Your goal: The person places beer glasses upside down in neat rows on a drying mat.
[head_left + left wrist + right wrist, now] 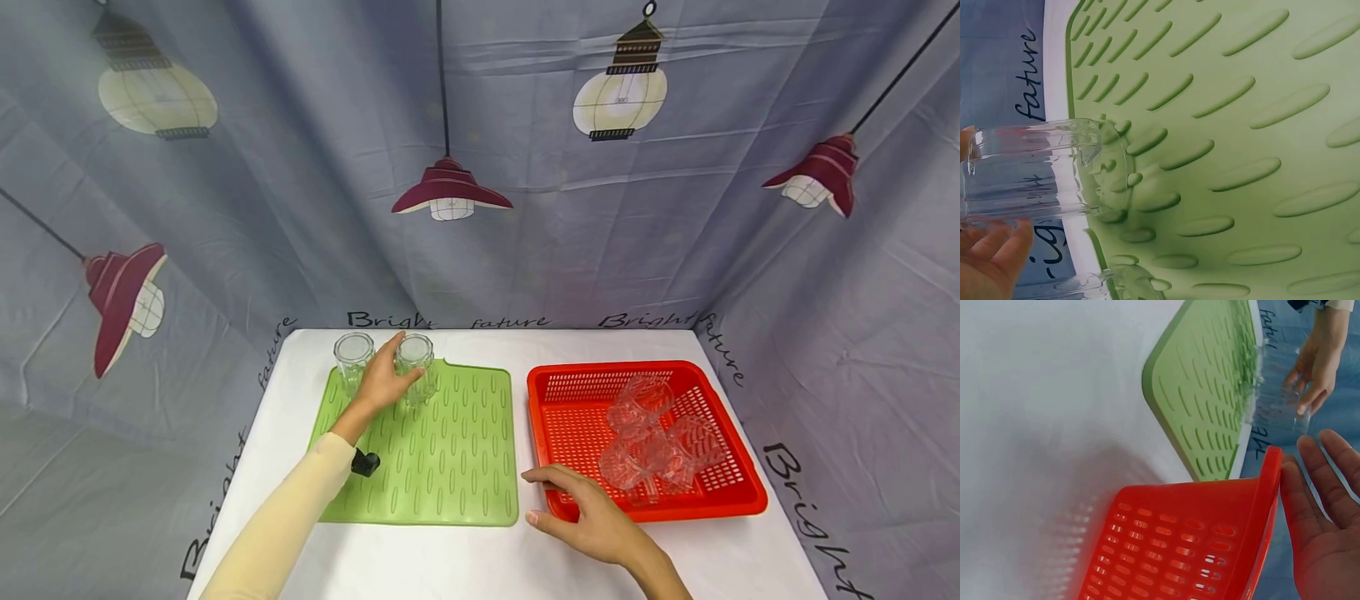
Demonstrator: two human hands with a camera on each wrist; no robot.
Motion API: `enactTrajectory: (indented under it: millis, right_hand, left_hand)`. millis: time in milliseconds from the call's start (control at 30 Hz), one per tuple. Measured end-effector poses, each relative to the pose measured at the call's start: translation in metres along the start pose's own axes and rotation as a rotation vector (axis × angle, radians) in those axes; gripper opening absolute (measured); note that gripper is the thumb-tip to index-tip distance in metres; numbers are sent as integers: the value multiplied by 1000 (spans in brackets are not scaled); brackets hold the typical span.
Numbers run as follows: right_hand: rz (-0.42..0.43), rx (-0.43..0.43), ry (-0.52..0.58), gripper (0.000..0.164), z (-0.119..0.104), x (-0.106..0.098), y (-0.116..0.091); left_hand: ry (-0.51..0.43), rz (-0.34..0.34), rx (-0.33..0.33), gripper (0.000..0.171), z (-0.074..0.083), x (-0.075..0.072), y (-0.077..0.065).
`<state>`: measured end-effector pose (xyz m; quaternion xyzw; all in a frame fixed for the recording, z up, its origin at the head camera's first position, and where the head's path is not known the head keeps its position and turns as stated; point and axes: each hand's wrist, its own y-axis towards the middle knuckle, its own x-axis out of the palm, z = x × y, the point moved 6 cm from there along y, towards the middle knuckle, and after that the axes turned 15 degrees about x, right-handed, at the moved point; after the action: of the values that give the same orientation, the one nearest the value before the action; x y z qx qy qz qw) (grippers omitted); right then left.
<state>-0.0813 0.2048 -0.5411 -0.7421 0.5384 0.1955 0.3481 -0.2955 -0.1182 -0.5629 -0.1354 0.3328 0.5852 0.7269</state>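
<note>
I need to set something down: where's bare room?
Bare: the mat right of the left hand; the near table between mat, left sleeve and right hand; the left of the basket, beside its glassware. Crowded: the mat's far left, with two glasses, and the basket's right half.

Left hand [382,383] — around one glass [420,355]

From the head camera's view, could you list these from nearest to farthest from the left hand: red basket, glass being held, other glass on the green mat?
1. Held glass: in the left hand's grip.
2. Other glass: just to its left.
3. Red basket: well off to the right.
</note>
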Motion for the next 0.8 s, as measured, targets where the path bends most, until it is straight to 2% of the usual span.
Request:
enactTrajectory:
  millis: [200,333,467,600,800]
  right_hand:
    - [-17,25,26,44,0,0,0]
    - [-7,10,42,43,-1,-1,1]
    - [18,-19,42,42,-3,-2,2]
    - [27,-12,27,42,-1,-1,1]
    - [24,0,11,43,-1,1,0]
  left_hand:
    - [-49,21,-14,87,2,-1,-2]
    - [-64,79,28,89,11,-6,-8]
    - [-123,138,84,87,23,-14,-22]
    - [-228,159,98,85,36,-16,-51]
    - [-331,138,94,80,54,-12,-109]
